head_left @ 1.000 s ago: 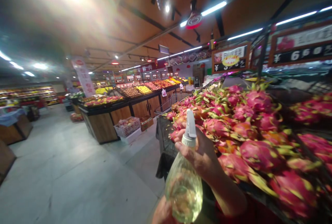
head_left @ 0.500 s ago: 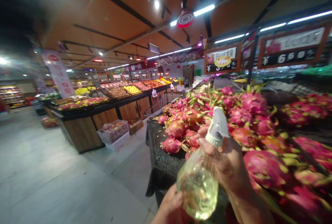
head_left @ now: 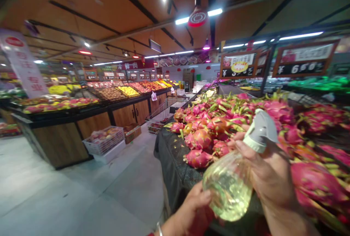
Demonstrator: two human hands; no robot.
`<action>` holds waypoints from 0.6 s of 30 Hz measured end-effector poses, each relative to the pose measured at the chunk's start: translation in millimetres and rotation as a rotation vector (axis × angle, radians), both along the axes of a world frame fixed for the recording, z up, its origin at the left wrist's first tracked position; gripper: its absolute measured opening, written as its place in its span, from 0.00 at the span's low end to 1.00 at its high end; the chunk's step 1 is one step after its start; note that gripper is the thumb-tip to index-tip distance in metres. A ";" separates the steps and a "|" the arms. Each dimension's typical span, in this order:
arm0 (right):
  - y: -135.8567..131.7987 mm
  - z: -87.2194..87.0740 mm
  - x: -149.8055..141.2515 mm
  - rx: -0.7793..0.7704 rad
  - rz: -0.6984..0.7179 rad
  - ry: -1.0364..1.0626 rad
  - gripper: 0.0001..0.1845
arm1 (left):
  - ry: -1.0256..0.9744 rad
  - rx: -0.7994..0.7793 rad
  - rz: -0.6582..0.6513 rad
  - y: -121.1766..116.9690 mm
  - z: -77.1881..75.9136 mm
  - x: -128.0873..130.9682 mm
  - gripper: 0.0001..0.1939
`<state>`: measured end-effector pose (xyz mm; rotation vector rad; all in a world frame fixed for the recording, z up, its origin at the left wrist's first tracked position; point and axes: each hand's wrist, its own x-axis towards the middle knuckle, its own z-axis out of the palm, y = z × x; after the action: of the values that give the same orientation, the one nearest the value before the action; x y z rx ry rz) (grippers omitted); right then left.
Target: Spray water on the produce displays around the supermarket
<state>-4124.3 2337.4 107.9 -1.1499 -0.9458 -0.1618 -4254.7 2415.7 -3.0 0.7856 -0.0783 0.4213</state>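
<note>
A clear spray bottle point(head_left: 231, 188) with yellowish liquid and a white trigger head tilts in front of me, its top leaning right. My right hand point(head_left: 269, 172) is closed around its neck, just under the spray head. Lower down, my left hand point(head_left: 195, 207) grips the bottle's base from the left side; part of its fingers is hidden behind the bottle. Right behind the bottle lies a heap of pink dragon fruit point(head_left: 199, 139) with green-tipped scales, on a stand draped in black cloth point(head_left: 175, 163).
A metal shopping cart point(head_left: 166, 112) stands beyond the stand's far left corner. Across the aisle runs a wooden fruit counter point(head_left: 57, 143), with a white crate of fruit point(head_left: 105, 141) at its foot. Price signs point(head_left: 304, 59) rise above the dragon fruit on the right.
Both hands and the spray bottle have shifted right and slightly up in view, still holding it. The camera view has turned, so the aisle and counter sit further left.
</note>
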 end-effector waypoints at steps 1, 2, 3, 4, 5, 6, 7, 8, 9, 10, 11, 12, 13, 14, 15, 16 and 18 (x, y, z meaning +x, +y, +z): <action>9.3 2.2 -8.5 -0.013 0.006 0.010 0.13 | 0.000 -0.007 0.004 8.3 -0.3 -7.2 0.32; 18.6 4.6 -16.9 -0.032 0.011 0.010 0.13 | 0.000 -0.017 0.006 16.2 -1.1 -14.2 0.32; 27.6 6.7 -25.1 -0.053 0.021 0.002 0.12 | -0.002 -0.029 0.008 23.6 -2.3 -20.9 0.32; 36.3 8.6 -33.0 -0.069 0.034 -0.013 0.11 | -0.001 -0.042 0.009 30.5 -3.9 -27.3 0.32; 44.5 9.9 -40.5 -0.084 0.053 -0.019 0.11 | 0.002 -0.059 0.010 36.8 -5.5 -33.5 0.33; 52.4 10.7 -47.6 -0.098 0.078 -0.015 0.11 | 0.005 -0.070 0.010 42.7 -7.0 -39.6 0.33; 59.9 11.0 -54.5 -0.105 0.100 -0.003 0.11 | 0.007 -0.079 0.011 48.3 -8.4 -45.7 0.34; 67.1 10.9 -61.2 -0.114 0.114 0.011 0.11 | 0.010 -0.083 0.011 53.6 -9.6 -51.9 0.34; 74.2 10.5 -67.6 -0.128 0.116 0.020 0.11 | 0.012 -0.084 0.011 58.8 -10.7 -58.2 0.33; 81.2 10.1 -73.9 -0.151 0.111 0.020 0.11 | 0.010 -0.086 0.013 64.0 -11.9 -64.5 0.32; 88.2 9.7 -80.2 -0.174 0.105 0.010 0.10 | 0.005 -0.090 0.016 69.3 -13.3 -70.9 0.31; 95.2 9.4 -86.4 -0.196 0.101 -0.010 0.10 | 0.000 -0.096 0.019 74.7 -15.2 -77.3 0.30; 102.2 9.2 -92.6 -0.220 0.099 -0.034 0.10 | -0.006 -0.102 0.022 80.2 -17.5 -83.7 0.30; 109.3 8.9 -98.8 -0.239 0.101 -0.059 0.10 | -0.010 -0.104 0.025 85.7 -20.4 -90.0 0.29; 116.3 8.5 -104.9 -0.250 0.104 -0.078 0.10 | -0.013 -0.105 0.030 91.2 -23.6 -96.3 0.30; 123.1 7.7 -110.9 -0.257 0.108 -0.087 0.10 | -0.014 -0.105 0.038 96.7 -27.0 -102.7 0.30; 135.9 5.2 -122.3 -0.263 0.125 -0.085 0.11 | -0.018 -0.102 0.070 106.9 -33.0 -115.7 0.31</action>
<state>-4246.6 2473.3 113.1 -1.3280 -1.1357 0.0163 -4370.4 2522.6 -36.0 0.6854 -0.0459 0.4950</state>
